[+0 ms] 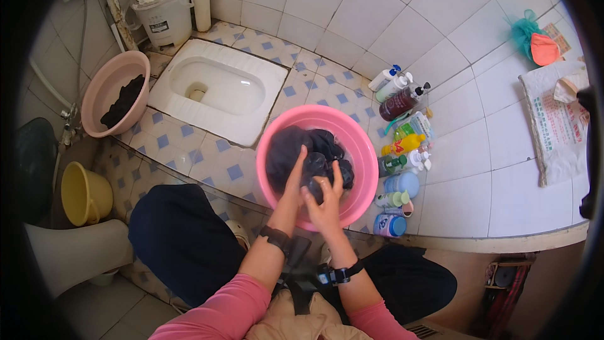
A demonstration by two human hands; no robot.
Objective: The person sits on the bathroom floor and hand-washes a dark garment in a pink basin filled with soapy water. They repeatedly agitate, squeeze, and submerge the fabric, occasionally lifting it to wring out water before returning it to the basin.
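Note:
A pink plastic basin [365,165] stands on the tiled floor between my knees, with wet dark cloth [288,151] heaped inside. Both my hands are over the basin, on a bunched part of this cloth. My left hand [296,174] lies along the left side of the bunch, fingers pointing away from me. My right hand [325,198] curls around the near right side, fingers bent and spread over the fabric. The rest of the cloth fills mostly the left and far side of the basin, and some water shows at its edge.
A squat toilet [269,75] is set in the floor beyond the basin. Several bottles [401,104] line the right wall. At left are a pale pink basin [89,94] with dark cloth, a yellow bucket [75,193] and a white bin [170,19].

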